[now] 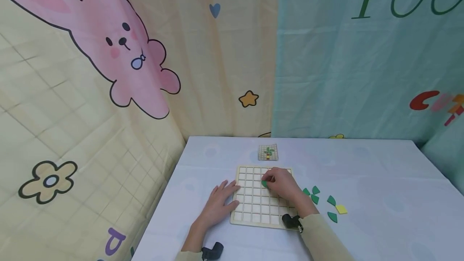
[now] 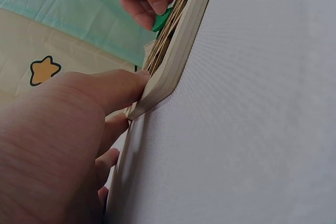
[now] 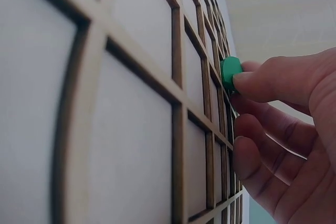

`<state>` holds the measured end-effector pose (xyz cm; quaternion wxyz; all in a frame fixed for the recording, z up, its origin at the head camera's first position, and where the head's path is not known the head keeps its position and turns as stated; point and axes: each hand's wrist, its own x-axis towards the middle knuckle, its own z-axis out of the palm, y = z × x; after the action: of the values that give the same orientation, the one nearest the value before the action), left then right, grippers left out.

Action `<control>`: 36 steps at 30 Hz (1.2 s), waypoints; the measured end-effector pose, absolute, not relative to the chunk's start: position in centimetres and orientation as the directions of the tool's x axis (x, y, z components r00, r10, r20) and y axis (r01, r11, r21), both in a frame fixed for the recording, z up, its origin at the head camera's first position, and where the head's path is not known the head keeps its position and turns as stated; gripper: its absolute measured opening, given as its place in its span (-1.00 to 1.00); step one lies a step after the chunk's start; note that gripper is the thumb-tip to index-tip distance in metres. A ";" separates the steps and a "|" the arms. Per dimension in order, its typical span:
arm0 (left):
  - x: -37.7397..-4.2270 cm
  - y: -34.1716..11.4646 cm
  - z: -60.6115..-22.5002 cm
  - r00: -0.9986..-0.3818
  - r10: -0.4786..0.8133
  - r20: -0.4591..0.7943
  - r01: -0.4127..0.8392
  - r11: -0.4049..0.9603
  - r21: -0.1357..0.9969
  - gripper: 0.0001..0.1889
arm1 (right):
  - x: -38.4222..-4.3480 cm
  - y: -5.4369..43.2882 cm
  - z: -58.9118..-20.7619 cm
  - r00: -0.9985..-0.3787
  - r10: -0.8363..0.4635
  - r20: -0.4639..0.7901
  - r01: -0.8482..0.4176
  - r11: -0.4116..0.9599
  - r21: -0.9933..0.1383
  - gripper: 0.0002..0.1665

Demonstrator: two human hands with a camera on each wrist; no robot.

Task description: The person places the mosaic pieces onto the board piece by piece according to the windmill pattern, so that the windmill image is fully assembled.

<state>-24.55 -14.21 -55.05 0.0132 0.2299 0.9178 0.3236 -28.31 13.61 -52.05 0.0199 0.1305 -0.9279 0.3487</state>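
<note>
Right wrist view: right hand (image 1: 283, 185) is pinching a green piece (image 3: 231, 72) between thumb and index. Piece is sitting right at the grid of the board (image 1: 250, 208), far half, about mid-width. Left hand (image 1: 217, 204) is lying along the board's left edge, fingers extended, not grasping anything; probably bracing.

To do this step well, my read: be matching the piece's curved and straight sides to the cell walls before pressing, then be pushing straight down with a fingertip. Spare fingers are hanging close to the grid, so mind snagging. Left hand should be holding the board from sliding.

Off the board's right edge, loose green pieces (image 1: 315, 189) and a yellow square (image 1: 341, 209) are lying. Beyond its far edge a patterned card (image 1: 268, 152) is lying; print is coming out too small to read cell by cell.

Hidden: fingers are covering most of the piece, so can't tell its orientation or whether it's seating. Right hand and its wrist camera (image 1: 290, 221) are blocking cells on the board's right side. Left wrist view is showing the board edge-on, no cell floors.
</note>
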 end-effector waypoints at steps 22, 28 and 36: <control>-24.4 -14.2 -55.0 -0.893 0.433 0.122 0.415 0.686 0.598 -0.46 | -27.3 15.5 -49.9 -0.977 -0.179 0.119 -0.214 0.763 -0.610 -0.81; -24.4 -14.1 -54.7 -0.895 0.431 0.116 0.411 0.695 0.590 -0.46 | -27.1 17.3 -49.6 -0.982 -0.154 0.113 -0.191 0.776 -0.601 -0.79; -24.3 -14.1 -54.6 -0.896 0.428 0.114 0.408 0.696 0.591 -0.47 | -26.1 20.0 -49.4 -0.986 -0.121 0.116 -0.167 0.775 -0.610 -0.76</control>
<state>-24.26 -14.11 -54.63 0.0160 0.2271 0.9207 0.3170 -26.13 19.97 -49.44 0.0351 0.0765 -0.9413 0.3268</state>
